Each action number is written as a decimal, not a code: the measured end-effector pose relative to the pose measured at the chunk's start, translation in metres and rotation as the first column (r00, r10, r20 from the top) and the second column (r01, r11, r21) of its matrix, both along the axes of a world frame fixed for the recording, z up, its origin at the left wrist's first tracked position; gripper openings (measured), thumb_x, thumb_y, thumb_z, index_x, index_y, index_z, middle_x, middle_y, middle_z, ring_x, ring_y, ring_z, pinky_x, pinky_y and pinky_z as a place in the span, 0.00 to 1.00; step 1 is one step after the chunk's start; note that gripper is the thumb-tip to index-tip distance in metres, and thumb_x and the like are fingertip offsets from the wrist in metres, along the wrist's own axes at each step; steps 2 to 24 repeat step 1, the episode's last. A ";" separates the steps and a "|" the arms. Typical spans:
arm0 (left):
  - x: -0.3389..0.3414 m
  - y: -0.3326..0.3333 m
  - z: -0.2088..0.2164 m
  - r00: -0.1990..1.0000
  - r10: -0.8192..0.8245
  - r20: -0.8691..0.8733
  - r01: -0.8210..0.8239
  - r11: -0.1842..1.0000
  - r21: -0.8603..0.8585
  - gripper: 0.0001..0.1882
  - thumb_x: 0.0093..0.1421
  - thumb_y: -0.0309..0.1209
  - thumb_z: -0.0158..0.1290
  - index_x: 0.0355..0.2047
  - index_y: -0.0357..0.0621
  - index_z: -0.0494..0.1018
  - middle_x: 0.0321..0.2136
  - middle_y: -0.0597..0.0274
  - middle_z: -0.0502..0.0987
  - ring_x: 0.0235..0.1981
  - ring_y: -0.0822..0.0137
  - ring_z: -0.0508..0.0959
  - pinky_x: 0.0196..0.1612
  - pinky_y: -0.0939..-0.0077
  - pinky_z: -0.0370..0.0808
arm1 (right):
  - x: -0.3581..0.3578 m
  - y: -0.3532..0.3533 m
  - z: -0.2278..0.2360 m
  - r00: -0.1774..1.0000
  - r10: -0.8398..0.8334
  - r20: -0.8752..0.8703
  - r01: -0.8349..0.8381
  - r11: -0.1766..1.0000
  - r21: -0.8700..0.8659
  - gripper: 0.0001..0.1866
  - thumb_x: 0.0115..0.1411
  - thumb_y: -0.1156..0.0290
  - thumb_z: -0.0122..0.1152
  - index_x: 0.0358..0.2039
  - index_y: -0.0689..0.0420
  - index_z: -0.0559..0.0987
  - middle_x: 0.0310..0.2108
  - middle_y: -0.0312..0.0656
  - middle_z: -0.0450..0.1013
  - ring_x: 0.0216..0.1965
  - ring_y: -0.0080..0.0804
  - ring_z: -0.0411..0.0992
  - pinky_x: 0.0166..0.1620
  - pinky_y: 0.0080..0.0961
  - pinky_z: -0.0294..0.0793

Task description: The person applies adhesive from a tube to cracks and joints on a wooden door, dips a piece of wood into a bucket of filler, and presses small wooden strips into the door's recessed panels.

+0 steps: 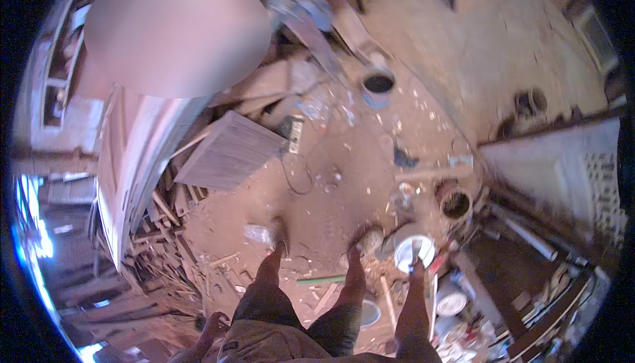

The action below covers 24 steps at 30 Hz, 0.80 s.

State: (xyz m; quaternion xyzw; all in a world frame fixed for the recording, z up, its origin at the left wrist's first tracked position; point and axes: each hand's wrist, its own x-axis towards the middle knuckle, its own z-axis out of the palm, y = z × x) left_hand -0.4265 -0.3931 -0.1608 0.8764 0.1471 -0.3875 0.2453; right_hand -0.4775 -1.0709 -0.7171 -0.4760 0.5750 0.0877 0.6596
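Observation:
I stand on a dusty floor with my feet (279, 236) apart. My right hand (415, 272) reaches down over a white pail (405, 252) by my right foot. It is closed on a thin stick-like tool (414, 252) whose end dips into the pail; motion blur hides the tool's kind. My left hand (211, 328) hangs at my side near the lower left with loose fingers and nothing in it. It hangs above scattered wood offcuts.
A grey wooden panel (228, 151) lies ahead on the left, beside a leaning door (132, 158) and a heap of wood scraps (162, 231). A power strip (294, 135) with cable, a blue bucket (378, 85), a rusty can (455, 202) and white tins (451, 300) surround me. A bench (555, 164) stands on the right.

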 end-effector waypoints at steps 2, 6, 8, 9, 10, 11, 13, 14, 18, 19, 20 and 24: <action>-0.037 -0.005 0.012 0.997 0.034 0.073 -0.034 0.999 0.001 0.19 0.47 0.25 0.62 0.40 0.41 0.73 0.31 0.50 0.75 0.26 0.63 0.80 0.28 0.67 0.77 | 0.039 0.003 0.010 0.996 0.087 0.026 -0.087 0.996 0.017 0.28 0.67 0.48 0.46 0.60 0.52 0.68 0.32 0.39 0.70 0.28 0.30 0.65 0.33 0.28 0.71; -0.037 -0.005 0.012 0.997 0.034 0.073 -0.034 0.999 0.001 0.19 0.47 0.25 0.62 0.40 0.41 0.73 0.31 0.50 0.75 0.26 0.63 0.80 0.28 0.67 0.77 | 0.039 0.003 0.010 0.996 0.087 0.026 -0.087 0.996 0.017 0.28 0.67 0.48 0.46 0.60 0.52 0.68 0.32 0.39 0.70 0.28 0.30 0.65 0.33 0.28 0.71; -0.037 -0.005 0.012 0.997 0.034 0.073 -0.034 0.999 0.001 0.19 0.47 0.25 0.62 0.40 0.41 0.73 0.31 0.50 0.75 0.26 0.63 0.80 0.28 0.67 0.77 | 0.039 0.003 0.010 0.996 0.087 0.026 -0.087 0.996 0.017 0.28 0.67 0.48 0.46 0.60 0.52 0.68 0.32 0.39 0.70 0.28 0.30 0.65 0.33 0.28 0.71; -0.037 -0.005 0.012 0.997 0.034 0.073 -0.034 0.999 0.001 0.19 0.47 0.25 0.62 0.40 0.41 0.73 0.31 0.50 0.75 0.26 0.63 0.80 0.28 0.67 0.77 | 0.039 0.003 0.010 0.996 0.087 0.026 -0.087 0.996 0.017 0.28 0.67 0.48 0.46 0.60 0.52 0.68 0.32 0.39 0.70 0.28 0.30 0.65 0.33 0.28 0.71; -0.037 -0.005 0.012 0.997 0.034 0.073 -0.034 0.999 0.001 0.19 0.47 0.25 0.62 0.40 0.41 0.73 0.31 0.50 0.75 0.26 0.63 0.80 0.28 0.67 0.77 | 0.039 0.003 0.010 0.996 0.087 0.026 -0.087 0.996 0.017 0.28 0.67 0.48 0.46 0.60 0.52 0.68 0.32 0.39 0.70 0.28 0.30 0.65 0.33 0.28 0.71; -0.037 -0.005 0.012 0.997 0.034 0.073 -0.034 0.999 0.001 0.19 0.47 0.25 0.62 0.40 0.41 0.73 0.31 0.50 0.75 0.26 0.63 0.80 0.28 0.67 0.77 | 0.039 0.003 0.010 0.996 0.087 0.026 -0.087 0.996 0.017 0.28 0.67 0.48 0.46 0.60 0.52 0.68 0.32 0.39 0.70 0.28 0.30 0.65 0.33 0.28 0.71; -0.037 -0.005 0.012 0.997 0.034 0.073 -0.034 0.999 0.001 0.19 0.47 0.25 0.62 0.40 0.41 0.73 0.31 0.50 0.75 0.26 0.63 0.80 0.28 0.67 0.77 | 0.039 0.003 0.010 0.996 0.087 0.026 -0.087 0.996 0.017 0.28 0.67 0.48 0.46 0.60 0.52 0.68 0.32 0.39 0.70 0.28 0.30 0.65 0.33 0.28 0.71; -0.037 -0.005 0.012 0.997 0.034 0.073 -0.034 0.999 0.001 0.19 0.47 0.25 0.62 0.40 0.41 0.73 0.31 0.50 0.75 0.26 0.63 0.80 0.28 0.67 0.77 | 0.039 0.003 0.010 0.996 0.087 0.026 -0.087 0.996 0.017 0.28 0.67 0.48 0.46 0.60 0.52 0.68 0.32 0.39 0.70 0.28 0.30 0.65 0.33 0.28 0.71; -0.037 -0.005 0.012 0.997 0.034 0.073 -0.034 0.999 0.001 0.19 0.47 0.25 0.62 0.40 0.41 0.73 0.31 0.50 0.75 0.26 0.63 0.80 0.28 0.67 0.77 | 0.039 0.003 0.010 0.996 0.087 0.026 -0.087 0.996 0.017 0.28 0.67 0.48 0.46 0.60 0.52 0.68 0.32 0.39 0.70 0.28 0.30 0.65 0.33 0.28 0.71; -0.037 -0.005 0.012 0.997 0.034 0.073 -0.034 0.999 0.001 0.19 0.47 0.25 0.62 0.40 0.41 0.73 0.31 0.50 0.75 0.26 0.63 0.80 0.28 0.67 0.77 | 0.039 0.003 0.010 0.996 0.087 0.026 -0.087 0.996 0.017 0.28 0.67 0.48 0.46 0.60 0.52 0.68 0.32 0.39 0.70 0.28 0.30 0.65 0.33 0.28 0.71; -0.037 -0.005 0.012 0.997 0.034 0.073 -0.034 0.999 0.001 0.19 0.47 0.25 0.62 0.40 0.41 0.73 0.31 0.50 0.75 0.26 0.63 0.80 0.28 0.67 0.77 | 0.039 0.003 0.010 0.996 0.087 0.026 -0.087 0.996 0.017 0.28 0.67 0.48 0.46 0.60 0.52 0.68 0.32 0.39 0.70 0.28 0.30 0.65 0.33 0.28 0.71; -0.037 -0.005 0.012 0.997 0.034 0.073 -0.034 0.999 0.001 0.19 0.47 0.25 0.62 0.40 0.41 0.73 0.31 0.50 0.75 0.26 0.63 0.80 0.28 0.67 0.77 | 0.039 0.003 0.010 0.996 0.087 0.026 -0.087 0.996 0.017 0.28 0.67 0.48 0.46 0.60 0.52 0.68 0.32 0.39 0.70 0.28 0.30 0.65 0.33 0.28 0.71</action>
